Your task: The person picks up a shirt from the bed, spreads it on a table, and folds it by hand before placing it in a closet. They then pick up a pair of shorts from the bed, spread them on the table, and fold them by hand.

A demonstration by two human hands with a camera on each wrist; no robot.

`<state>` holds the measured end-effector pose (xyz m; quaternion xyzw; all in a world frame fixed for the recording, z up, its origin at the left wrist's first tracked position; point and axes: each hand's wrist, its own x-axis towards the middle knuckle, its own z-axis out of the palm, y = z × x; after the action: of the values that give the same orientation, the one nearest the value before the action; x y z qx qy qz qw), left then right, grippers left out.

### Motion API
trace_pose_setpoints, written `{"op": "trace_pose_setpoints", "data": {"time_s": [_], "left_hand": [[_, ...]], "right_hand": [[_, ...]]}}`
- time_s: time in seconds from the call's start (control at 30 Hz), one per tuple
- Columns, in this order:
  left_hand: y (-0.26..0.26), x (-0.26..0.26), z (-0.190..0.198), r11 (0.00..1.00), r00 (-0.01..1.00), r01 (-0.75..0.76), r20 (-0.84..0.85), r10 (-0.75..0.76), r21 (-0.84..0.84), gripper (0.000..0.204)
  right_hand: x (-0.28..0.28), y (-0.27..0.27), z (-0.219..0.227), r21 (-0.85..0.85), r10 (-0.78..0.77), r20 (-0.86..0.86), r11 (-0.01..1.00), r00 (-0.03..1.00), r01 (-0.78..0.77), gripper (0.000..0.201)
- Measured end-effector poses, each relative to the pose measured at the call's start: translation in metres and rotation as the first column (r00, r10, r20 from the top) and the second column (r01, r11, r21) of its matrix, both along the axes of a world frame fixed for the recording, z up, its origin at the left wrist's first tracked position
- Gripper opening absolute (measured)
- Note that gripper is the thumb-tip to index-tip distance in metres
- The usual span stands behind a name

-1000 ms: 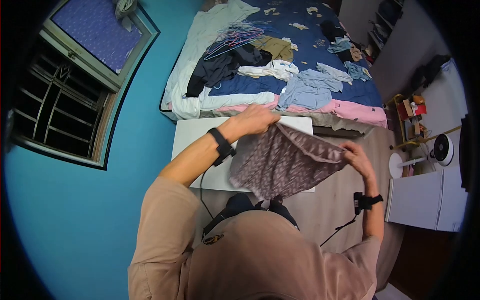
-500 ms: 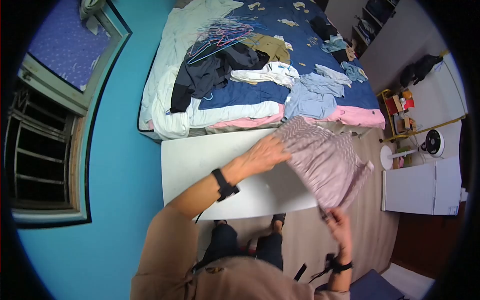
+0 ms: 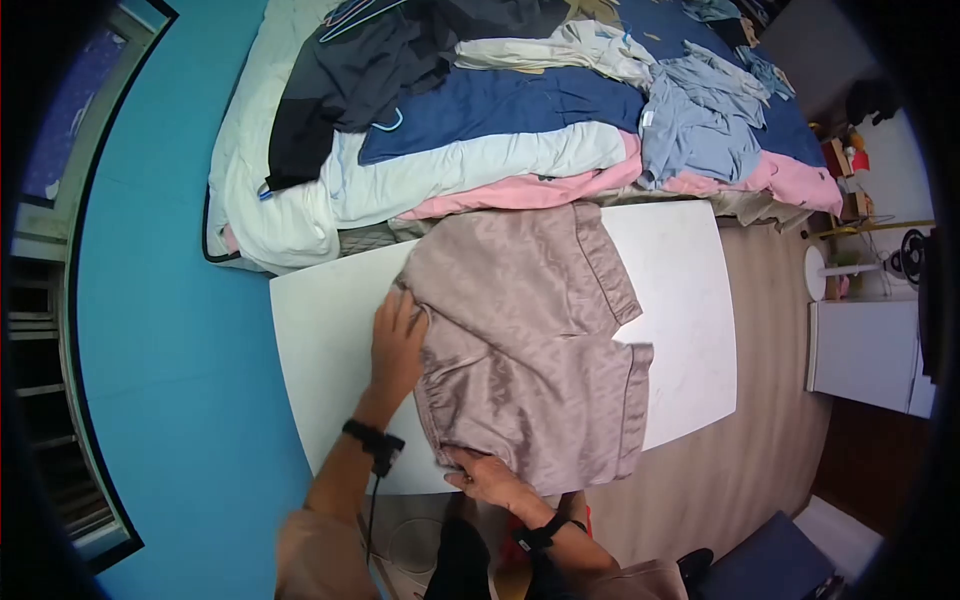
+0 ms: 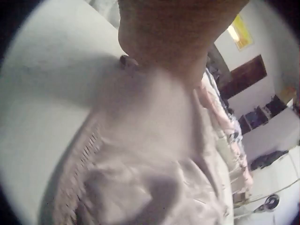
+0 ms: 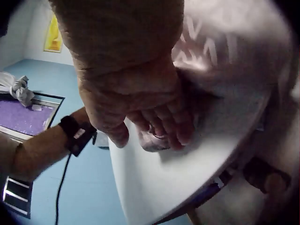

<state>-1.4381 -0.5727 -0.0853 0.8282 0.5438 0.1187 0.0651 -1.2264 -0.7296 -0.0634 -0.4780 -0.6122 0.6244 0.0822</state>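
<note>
Mauve, satin-like shorts lie spread on a white table, waistband to the left and leg openings to the right. My left hand rests at the far end of the waistband, fingers extended along its edge. In the left wrist view its fingers are hidden, while the shorts fill the middle. At the near waistband corner, my right hand touches the cloth. The right wrist view shows the fingers of the right hand over the corner, with the thumb apart from them.
Beyond the table stands a bed with a dark grey garment, a light blue shirt and other clothes. A blue wall is at the left. A white cabinet and a fan stand at the right.
The shorts, held up in the air between both hands earlier, have swung round and come down onto the table. Both hands have moved left to the waistband, and the head view has tilted down.
</note>
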Motion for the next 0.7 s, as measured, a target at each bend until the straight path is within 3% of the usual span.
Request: {"op": "trace_pose_setpoints", "data": {"time_s": [0.07,0.1,0.17,0.23,0.3,0.33,0.4,0.47,0.63,0.7], "left_hand": [[-0.029,0.020,0.019,0.965,0.962,-0.261,0.080,0.263,-0.036,0.060],[-0.043,0.033,0.025,0.953,0.951,-0.297,0.074,0.300,-0.053,0.071],[-0.071,0.053,0.016,0.939,0.939,-0.323,0.085,0.334,-0.119,0.070],[-0.092,0.066,0.003,0.904,0.923,-0.355,0.064,0.379,-0.237,0.068],[-0.101,0.069,-0.010,0.886,0.907,-0.380,0.082,0.414,-0.265,0.068],[-0.103,0.068,-0.015,0.876,0.894,-0.397,0.099,0.436,-0.275,0.068],[-0.104,0.059,-0.024,0.869,0.901,-0.406,0.036,0.433,-0.282,0.069],[-0.108,0.046,-0.029,0.866,0.911,-0.402,-0.037,0.410,-0.296,0.070],[-0.117,0.031,-0.033,0.943,0.976,-0.216,-0.027,0.216,-0.253,0.073],[-0.117,0.031,-0.030,0.947,0.978,-0.203,0.002,0.210,-0.251,0.073]], "right_hand": [[0.015,0.008,0.007,0.023,0.214,0.026,0.977,0.977,-0.214,0.036],[0.027,0.012,0.013,0.063,0.159,0.026,0.985,0.987,-0.161,0.035],[0.055,0.021,0.013,0.184,-0.086,-0.127,0.977,0.988,0.109,0.035],[0.084,0.045,0.020,0.510,-0.194,-0.054,0.838,0.979,0.195,0.034],[0.114,0.074,0.018,0.622,-0.202,0.120,0.779,0.972,0.085,0.041],[0.127,0.085,0.013,0.655,-0.182,0.281,0.754,0.942,-0.050,0.046],[0.166,0.093,-0.023,0.609,-0.134,0.540,0.744,0.831,-0.276,0.057],[0.205,0.092,-0.036,0.619,-0.059,0.598,0.667,0.800,-0.414,0.059],[0.240,0.082,-0.037,0.584,-0.002,0.593,0.690,0.805,-0.428,0.057],[0.246,0.082,-0.031,0.589,0.008,0.538,0.712,0.843,-0.383,0.056]]}}
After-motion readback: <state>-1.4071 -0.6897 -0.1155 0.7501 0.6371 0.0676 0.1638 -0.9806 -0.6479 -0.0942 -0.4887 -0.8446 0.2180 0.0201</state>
